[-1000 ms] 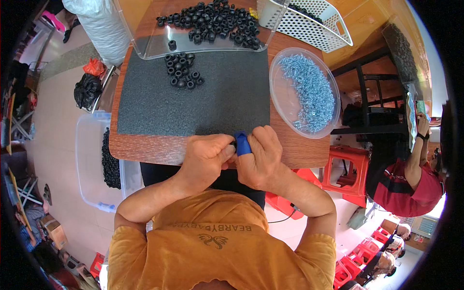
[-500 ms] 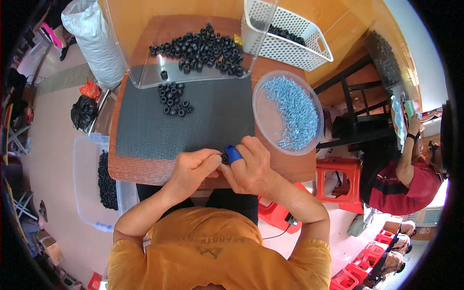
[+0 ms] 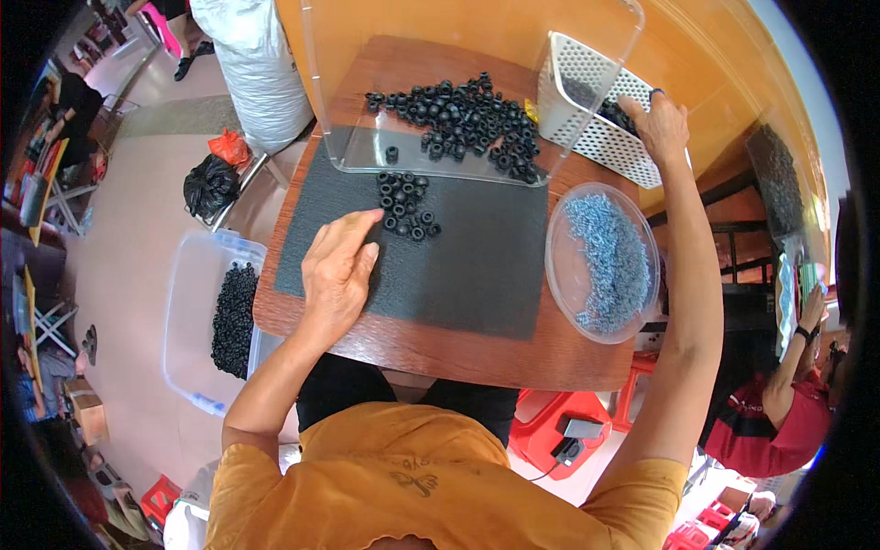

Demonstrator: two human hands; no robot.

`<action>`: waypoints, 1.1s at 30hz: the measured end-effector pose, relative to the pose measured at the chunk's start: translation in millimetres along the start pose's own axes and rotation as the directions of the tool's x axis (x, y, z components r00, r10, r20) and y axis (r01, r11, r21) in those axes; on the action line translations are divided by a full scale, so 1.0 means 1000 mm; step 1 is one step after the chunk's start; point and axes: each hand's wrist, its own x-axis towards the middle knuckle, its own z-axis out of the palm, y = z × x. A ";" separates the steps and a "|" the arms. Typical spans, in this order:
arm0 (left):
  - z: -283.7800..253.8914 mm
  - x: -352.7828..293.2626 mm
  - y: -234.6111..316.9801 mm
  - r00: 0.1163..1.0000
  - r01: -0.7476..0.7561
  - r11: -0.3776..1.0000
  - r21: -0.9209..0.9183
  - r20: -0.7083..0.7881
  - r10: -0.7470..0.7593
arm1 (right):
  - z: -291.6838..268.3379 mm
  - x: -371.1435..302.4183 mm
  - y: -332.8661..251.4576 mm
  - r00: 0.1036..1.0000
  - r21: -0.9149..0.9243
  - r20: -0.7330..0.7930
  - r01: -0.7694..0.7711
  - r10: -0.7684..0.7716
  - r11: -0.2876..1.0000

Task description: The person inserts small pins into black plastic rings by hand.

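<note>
My left hand (image 3: 335, 270) lies over the dark grey mat (image 3: 467, 284), fingers stretched out and thumb apart. Its fingertips are beside a small cluster of round black parts (image 3: 403, 197) with holes; none shows in the hand. At the far right my right hand (image 3: 662, 133) reaches over the white perforated basket (image 3: 596, 151), its thumb and fingers apart. A dark blue wrap appears at one of its fingers. Dark pieces lie in the basket beneath it. A bigger heap of black parts (image 3: 458, 115) sits in the clear plastic bin (image 3: 440, 174), open towards me.
A round clear tub (image 3: 559, 275) of small blue pieces stands at the table's right. Left of the table, a clear box (image 3: 188, 312) holds black pieces. A white sack (image 3: 261, 82) stands at the far left; red stools (image 3: 550, 431) are below. A co-worker (image 3: 770, 422) sits at right.
My hands were together at the mat's near edge on a small black piece. They have parted: left forward to the cluster, right out to the basket. The whole view has shifted.
</note>
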 end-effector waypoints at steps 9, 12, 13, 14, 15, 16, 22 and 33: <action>0.013 0.006 -0.013 0.975 -0.209 0.931 0.301 0.133 0.176 | -0.011 -0.047 -0.018 0.992 0.302 -0.092 -0.052 0.084 0.952; 0.012 0.005 -0.011 0.982 -0.170 0.963 0.208 0.113 0.149 | -0.024 -0.094 -0.035 0.986 0.440 -0.163 0.102 -0.032 0.892; 0.011 0.005 -0.010 0.982 -0.171 0.963 0.210 0.114 0.149 | -0.032 -0.109 -0.049 0.977 0.523 -0.202 0.169 -0.070 0.835; 0.009 0.005 -0.009 0.983 -0.163 0.963 0.214 0.122 0.139 | -0.038 -0.122 -0.058 0.962 0.483 -0.228 0.248 -0.153 0.840; 0.008 0.005 -0.008 0.983 -0.156 0.964 0.217 0.130 0.130 | -0.046 -0.133 -0.070 0.952 0.526 -0.236 0.293 -0.194 0.798; 0.009 0.006 -0.009 0.982 -0.158 0.964 0.216 0.134 0.131 | -0.048 -0.143 -0.077 0.937 0.531 -0.266 0.339 -0.227 0.776; 0.016 0.010 -0.018 0.955 -0.284 0.913 0.292 0.173 0.242 | -0.054 -0.187 -0.100 0.916 0.640 -0.277 0.400 -0.289 0.656; -0.001 -0.025 0.025 0.844 0.533 0.401 -0.745 0.438 -0.308 | -0.077 -0.250 -0.138 0.985 0.933 0.048 0.015 -0.166 0.359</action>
